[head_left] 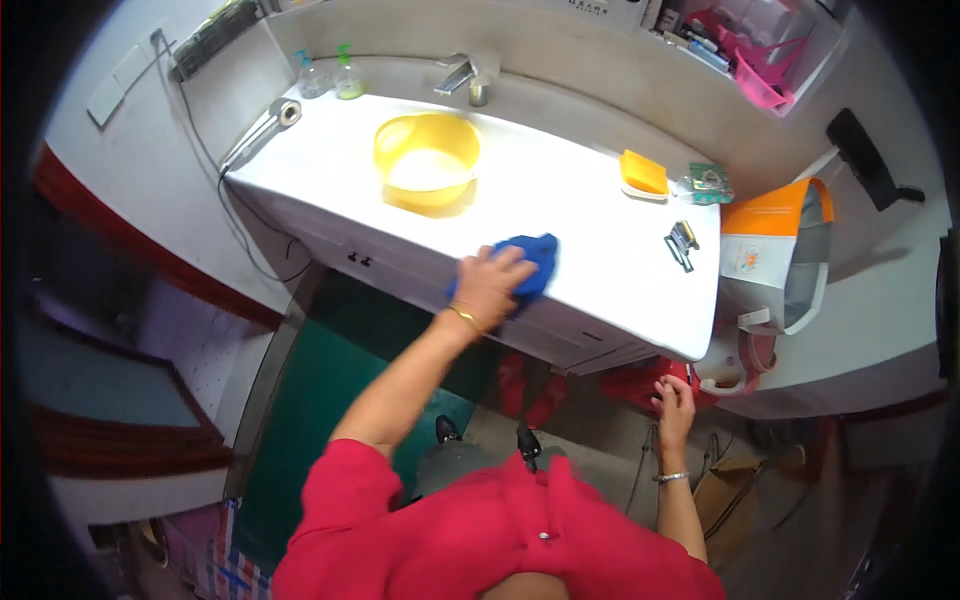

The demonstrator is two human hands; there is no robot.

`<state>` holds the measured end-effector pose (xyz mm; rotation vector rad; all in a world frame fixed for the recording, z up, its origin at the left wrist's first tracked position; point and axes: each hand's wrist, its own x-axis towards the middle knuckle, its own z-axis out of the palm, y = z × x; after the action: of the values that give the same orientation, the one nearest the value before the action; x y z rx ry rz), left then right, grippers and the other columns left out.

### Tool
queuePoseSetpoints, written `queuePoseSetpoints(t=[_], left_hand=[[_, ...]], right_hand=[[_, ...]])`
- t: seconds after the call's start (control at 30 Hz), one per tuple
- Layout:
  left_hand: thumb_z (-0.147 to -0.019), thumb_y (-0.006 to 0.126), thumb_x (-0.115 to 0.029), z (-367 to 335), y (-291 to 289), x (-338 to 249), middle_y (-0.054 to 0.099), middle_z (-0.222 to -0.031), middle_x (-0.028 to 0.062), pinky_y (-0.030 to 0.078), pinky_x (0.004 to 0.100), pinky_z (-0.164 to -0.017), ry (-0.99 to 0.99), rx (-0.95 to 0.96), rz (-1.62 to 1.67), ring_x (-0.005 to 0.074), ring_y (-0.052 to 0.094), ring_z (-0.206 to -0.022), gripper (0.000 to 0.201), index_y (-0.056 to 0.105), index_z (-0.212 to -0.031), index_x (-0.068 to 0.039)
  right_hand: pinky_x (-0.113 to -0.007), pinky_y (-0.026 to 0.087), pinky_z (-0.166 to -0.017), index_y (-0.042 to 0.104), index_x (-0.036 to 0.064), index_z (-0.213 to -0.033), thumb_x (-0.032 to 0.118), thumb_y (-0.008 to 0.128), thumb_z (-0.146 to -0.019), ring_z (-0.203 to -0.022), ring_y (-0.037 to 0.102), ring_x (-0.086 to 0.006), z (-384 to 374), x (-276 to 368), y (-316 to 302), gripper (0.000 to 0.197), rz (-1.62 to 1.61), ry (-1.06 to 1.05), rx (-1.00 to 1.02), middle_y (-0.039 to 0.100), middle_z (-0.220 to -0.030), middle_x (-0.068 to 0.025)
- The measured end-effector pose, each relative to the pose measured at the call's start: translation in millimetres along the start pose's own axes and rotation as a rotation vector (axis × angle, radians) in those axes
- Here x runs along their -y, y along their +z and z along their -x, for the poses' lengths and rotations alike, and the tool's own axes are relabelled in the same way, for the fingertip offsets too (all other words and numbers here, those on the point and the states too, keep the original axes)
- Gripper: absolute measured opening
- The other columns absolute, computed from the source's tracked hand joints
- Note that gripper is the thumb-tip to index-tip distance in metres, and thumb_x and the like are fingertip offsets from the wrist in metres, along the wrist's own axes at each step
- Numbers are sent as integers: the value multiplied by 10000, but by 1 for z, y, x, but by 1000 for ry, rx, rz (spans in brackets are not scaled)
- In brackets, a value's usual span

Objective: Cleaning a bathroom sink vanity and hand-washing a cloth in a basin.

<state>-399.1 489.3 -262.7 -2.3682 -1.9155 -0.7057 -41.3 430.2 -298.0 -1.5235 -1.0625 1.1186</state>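
Holding the blue cloth at the countertop's front edge, our left hand is palm down, its fingers half-bent over the fabric; the cloth lies partly on top, partly over that edge. Our right hand, loosely open with fingers slightly curled and nothing visible in it, hangs just off the front right corner.

Next outward, we list:
- Yellow basin, upright, left half, between front and back edges.
- Small metallic item, near the right edge; exact kind unclear to us.
- Orange-yellow block on a white dish, near the back edge, toward the right.
- Green packet, back right corner.
- Silver faucet, back edge, behind the basin.
- Two pump bottles, blue-topped and green-topped, side by side, back left corner.
- Silver handled device, along the left edge.
- Orange-and-white container, beyond the right edge.
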Motion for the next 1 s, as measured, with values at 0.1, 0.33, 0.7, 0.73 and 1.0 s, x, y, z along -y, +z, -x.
queuePoseSetpoints(t=[0.1, 0.33, 0.7, 0.73, 1.0], left_hand=[[-530, 726, -96, 15, -38, 89, 490, -1140, -39, 374, 419, -771, -186, 68, -68, 279, 444, -1005, 589, 560, -1070, -261], [-576, 624, -36, 38, -69, 208, 489, -1164, -11, 393, 447, -804, -409, -18, -216, 327, 436, -992, 510, 585, -1048, -226], [-569, 623, -10, 46, -50, 150, 477, -1149, 33, 412, 414, -825, -125, -174, 21, 345, 440, -952, 531, 542, -1063, -188], [-568, 622, -10, 46, -56, 163, 477, -1148, 33, 413, 409, -820, -124, -113, 40, 339, 440, -949, 536, 542, -1067, -185], [-683, 553, -38, 46, -125, 355, 498, -1178, -29, 449, 453, -802, -567, -15, -338, 345, 453, -1009, 431, 605, -1050, -259]], right_hand=[[-249, 465, -703, 566, 16, -977, 109, 572, -827, -806, 558, -142, -8, 12, 40, 176, 92, -104, 20, 574, -975, -67], [-338, 439, -711, 570, -6, -865, 86, 551, -792, -819, 541, -235, -72, 44, 104, 120, 651, -717, -135, 565, -892, -127], [-380, 384, -533, 602, 21, -649, 373, 510, -872, -507, 492, -226, -104, 32, 134, 427, 683, -392, -339, 557, -562, -117], [-385, 380, -529, 598, 20, -639, 376, 505, -874, -507, 493, -229, -105, 32, 134, 437, 714, -352, -348, 561, -565, -117], [-327, 395, -539, 570, -9, -622, 344, 499, -887, -503, 475, -160, -95, 44, 145, 448, 662, -350, -355, 561, -560, -87]])
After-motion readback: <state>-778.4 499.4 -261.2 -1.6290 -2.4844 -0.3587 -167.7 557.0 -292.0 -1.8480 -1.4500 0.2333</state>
